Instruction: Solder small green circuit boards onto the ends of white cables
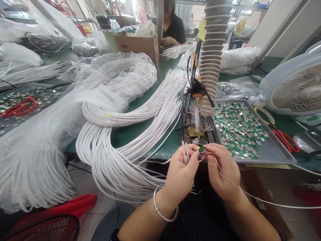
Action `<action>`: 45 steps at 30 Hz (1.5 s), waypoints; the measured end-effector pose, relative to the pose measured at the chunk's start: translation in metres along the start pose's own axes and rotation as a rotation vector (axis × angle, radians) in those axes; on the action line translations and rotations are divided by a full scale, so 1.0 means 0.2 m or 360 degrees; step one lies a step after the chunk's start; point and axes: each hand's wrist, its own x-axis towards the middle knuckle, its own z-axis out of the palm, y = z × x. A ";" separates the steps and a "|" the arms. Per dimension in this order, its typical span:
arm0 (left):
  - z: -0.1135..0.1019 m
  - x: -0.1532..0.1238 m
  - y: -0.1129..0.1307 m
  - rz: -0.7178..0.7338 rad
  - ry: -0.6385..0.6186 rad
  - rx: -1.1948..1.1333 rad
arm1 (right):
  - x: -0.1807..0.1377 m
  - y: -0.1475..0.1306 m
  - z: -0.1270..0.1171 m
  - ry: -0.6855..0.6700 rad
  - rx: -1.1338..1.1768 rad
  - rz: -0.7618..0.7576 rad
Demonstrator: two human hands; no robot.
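Observation:
My left hand is closed around a few white cable ends. A small green circuit board shows at its fingertips; exactly how it is gripped is partly hidden. My right hand pinches a thin silvery solder wire, which trails off to the right edge. Both hands' fingertips nearly meet at the board. Just above them points the tip of an upright soldering iron, fixed on a stand. Left of my hands lie thick bundles of white cables, curving over the table's front edge.
A grey tray of small green-and-silver boards sits right, near red-handled scissors and a fan. A ribbed hose hangs over the iron. Plastic-wrapped cables lie left. Behind a cardboard box, a person sits.

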 end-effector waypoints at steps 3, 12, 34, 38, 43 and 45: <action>0.00 0.01 0.00 -0.0024 0.0015 -0.0031 | -0.03 0.00 0.01 0.0123 0.0069 0.0004; 0.00 0.03 0.02 -0.0072 0.0021 -0.0171 | -0.03 0.01 0.02 0.0170 0.0052 -0.0136; 0.04 0.07 0.07 -0.0155 0.0012 -0.0271 | 0.04 0.00 0.04 0.0264 -0.0208 -0.0277; 0.04 0.07 0.08 -0.0153 0.0006 -0.0285 | 0.05 0.00 0.04 0.0255 -0.0222 -0.0285; 0.05 0.06 0.09 -0.0166 0.0004 -0.0289 | 0.05 0.00 0.04 0.0255 -0.0237 -0.0290; 0.05 0.06 0.09 -0.0174 0.0005 -0.0294 | 0.05 0.01 0.04 0.0263 -0.0240 -0.0305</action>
